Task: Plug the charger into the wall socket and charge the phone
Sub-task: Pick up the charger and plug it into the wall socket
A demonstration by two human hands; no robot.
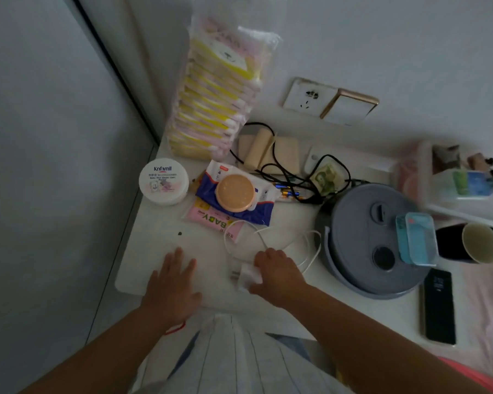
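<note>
Low in the frame, the right hand [276, 268] closes around the light, rigid white charger [246, 275], best gripped by its body, its limp cable [271, 234] trailing; the left hand [174, 280] lies flat and empty on the surface [151, 251].

Matt white table [154, 251], glossy plastic charger [246, 275] & cable [268, 231]

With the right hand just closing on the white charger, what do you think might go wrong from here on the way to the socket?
1. The white cable lies looped beside the grey round appliance; lifting the charger may snag or drag it.
2. The wall socket sits behind a tall bag of packs and tangled black cords; reaching over could knock them.
3. The socket's upper holes look dark-marked, possibly scorched.
</note>
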